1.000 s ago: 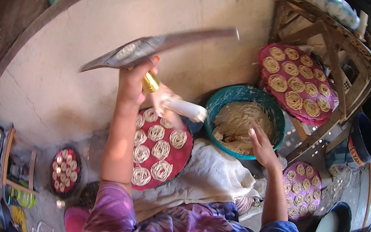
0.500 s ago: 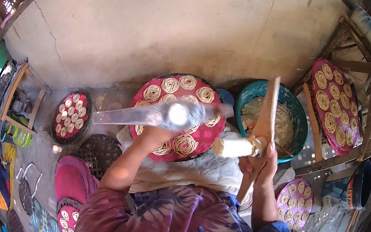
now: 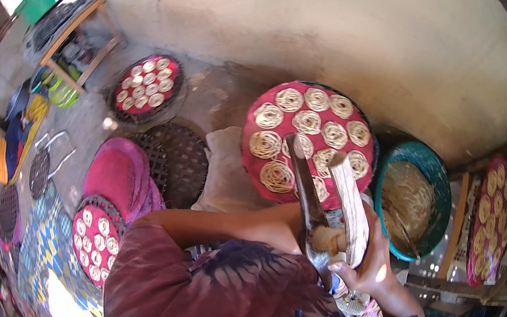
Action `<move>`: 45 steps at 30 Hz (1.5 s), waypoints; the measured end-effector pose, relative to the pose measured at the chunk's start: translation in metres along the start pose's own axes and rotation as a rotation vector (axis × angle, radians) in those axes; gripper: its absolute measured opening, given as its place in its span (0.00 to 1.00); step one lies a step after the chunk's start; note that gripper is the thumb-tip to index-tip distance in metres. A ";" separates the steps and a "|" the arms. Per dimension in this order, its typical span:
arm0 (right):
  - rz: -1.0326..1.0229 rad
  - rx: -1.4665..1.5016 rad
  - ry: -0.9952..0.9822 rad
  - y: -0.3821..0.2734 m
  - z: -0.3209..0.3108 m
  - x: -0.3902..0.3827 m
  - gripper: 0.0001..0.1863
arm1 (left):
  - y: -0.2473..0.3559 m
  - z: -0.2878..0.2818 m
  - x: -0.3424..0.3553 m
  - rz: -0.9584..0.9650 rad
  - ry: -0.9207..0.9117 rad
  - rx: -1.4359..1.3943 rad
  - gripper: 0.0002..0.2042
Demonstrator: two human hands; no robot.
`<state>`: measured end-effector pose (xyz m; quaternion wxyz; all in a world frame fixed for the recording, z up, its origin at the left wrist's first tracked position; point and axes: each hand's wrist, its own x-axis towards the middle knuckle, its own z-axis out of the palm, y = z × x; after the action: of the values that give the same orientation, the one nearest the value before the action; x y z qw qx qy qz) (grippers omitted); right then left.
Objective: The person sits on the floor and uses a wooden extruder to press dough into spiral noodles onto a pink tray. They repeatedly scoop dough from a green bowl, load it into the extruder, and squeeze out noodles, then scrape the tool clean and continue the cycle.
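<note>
Two crossing pieces of a hand-held dough press are between my hands. My left hand closes around the dark, shiny bar; its fingers are mostly hidden behind the bar. With my right hand I grip the pale wooden handle. A short wooden plunger joins the two, and a perforated metal end shows lower down. Behind the press lies a round tray with red cloth, bearing several coiled dough rounds. Right of it stands a teal basin holding pale dough and a stick.
A smaller tray of coils lies on the floor at far left, near a wooden stool. A dark woven tray and pink cloths lie left of me. Another coil-covered tray leans at the right by a wooden frame.
The two press pieces, apart before, are now joined and lower, near my body. My left hand has moved right across to meet my right. The view has turned left.
</note>
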<state>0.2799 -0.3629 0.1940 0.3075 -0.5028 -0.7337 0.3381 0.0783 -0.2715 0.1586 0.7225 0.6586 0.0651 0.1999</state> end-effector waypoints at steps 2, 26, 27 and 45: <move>0.039 0.041 -0.013 0.000 0.001 0.004 0.64 | 0.001 0.000 -0.009 -0.131 0.035 -0.042 0.22; 0.139 1.353 0.129 0.097 -0.047 -0.051 0.69 | -0.236 -0.198 -0.470 -0.982 1.574 1.301 0.15; 0.124 1.352 0.142 0.097 -0.049 -0.052 0.69 | -0.231 -0.206 -0.470 -1.004 1.564 1.298 0.13; -0.179 1.353 0.252 0.084 -0.054 -0.070 0.68 | 0.098 -0.260 -0.228 -0.103 1.180 0.705 0.06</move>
<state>0.3882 -0.3969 0.1500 0.6630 -0.1735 -0.3593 0.6335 -0.2423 -0.1115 0.1835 0.3174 0.6315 0.5397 0.4574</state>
